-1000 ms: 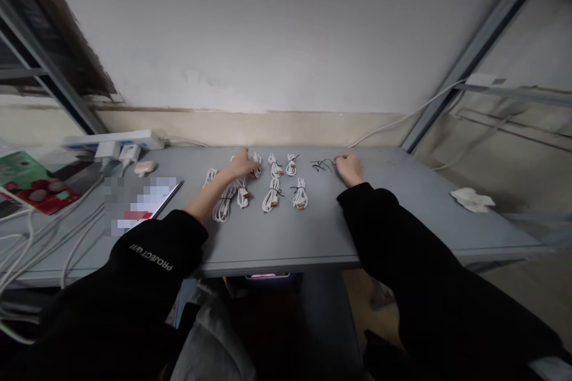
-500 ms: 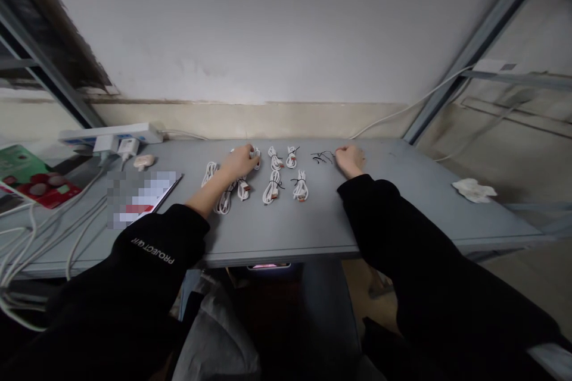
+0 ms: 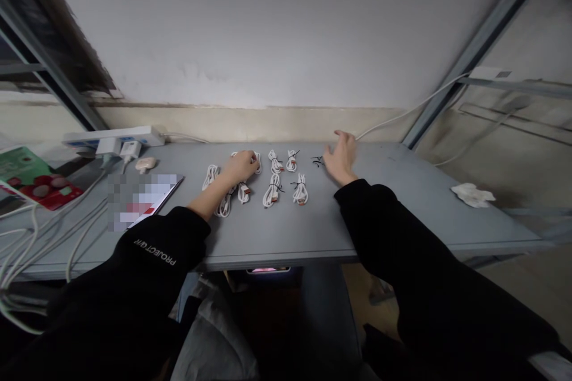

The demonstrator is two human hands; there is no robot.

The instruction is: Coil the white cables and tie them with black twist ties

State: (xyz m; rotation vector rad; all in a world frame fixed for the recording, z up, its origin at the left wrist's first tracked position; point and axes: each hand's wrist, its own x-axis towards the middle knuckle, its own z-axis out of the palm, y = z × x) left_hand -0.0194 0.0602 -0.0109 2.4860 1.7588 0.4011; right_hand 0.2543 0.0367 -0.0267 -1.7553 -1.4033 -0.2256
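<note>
My left hand (image 3: 242, 167) is closed, its curled fingers on a coiled white charging cable (image 3: 258, 159) at the back of the group; the hand hides most of that coil. Front and right of it lie more coiled white cables with orange-lined USB plugs, such as one bundle (image 3: 271, 191) bound by a black twist tie and another bundle (image 3: 301, 190) beside it. My right hand (image 3: 342, 158) is open, thumb and fingers apart, just right of a few loose black twist ties (image 3: 317, 161). Nothing shows between its fingers.
On the grey desk (image 3: 402, 214), a phone (image 3: 156, 199), a power strip (image 3: 138, 136) with chargers and a small pale case (image 3: 145, 164) sit at left. A red and green box (image 3: 40, 181) is beyond loose white cords. Crumpled tissue (image 3: 472, 195) lies at right.
My right hand has gone from a pinch to spread fingers and shifted slightly left, partly covering where the twist ties were spread. My left hand has stayed on the same cable.
</note>
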